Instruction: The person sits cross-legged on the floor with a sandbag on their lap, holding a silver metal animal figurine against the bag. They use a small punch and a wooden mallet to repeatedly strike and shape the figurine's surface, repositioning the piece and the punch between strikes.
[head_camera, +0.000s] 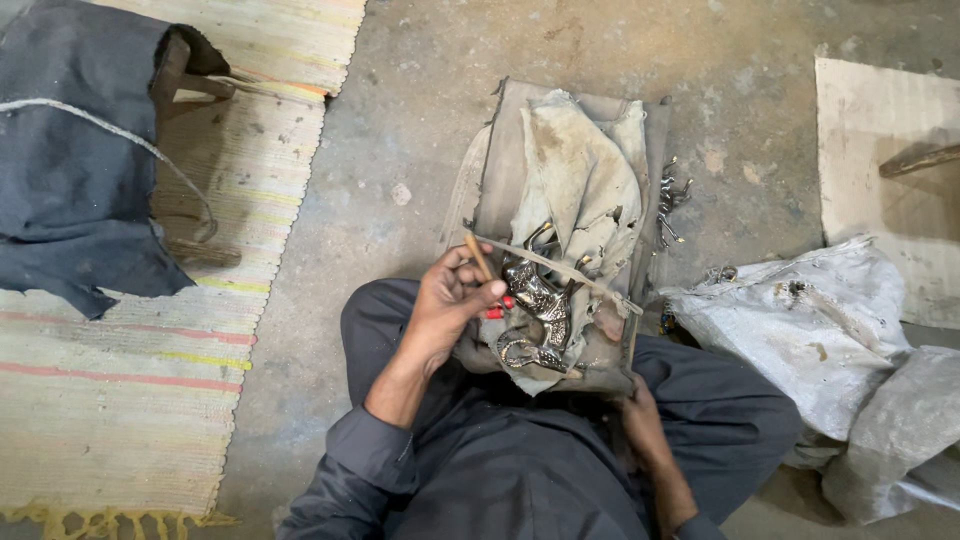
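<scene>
I sit on the floor with a cloth-covered board (500, 160) propped on my lap. On the dirty cloth (580, 180) lies a shiny ornate metal piece (537, 310), held under a thin strap (560, 268). My left hand (447, 305) grips a slim wooden-handled tool (478, 255) with a red part (497, 308) at its lower end, right beside the metal piece. My right hand (640, 415) sits low at the board's near right corner, with its fingers hidden against the cloth.
A striped woven mat (120, 400) covers the floor at left, with a dark cloth (70, 170), a rope and a wooden object on it. White sacks (810, 330) lie at right, a pale board (880, 150) behind them. Small metal parts (672, 200) lie by the cloth.
</scene>
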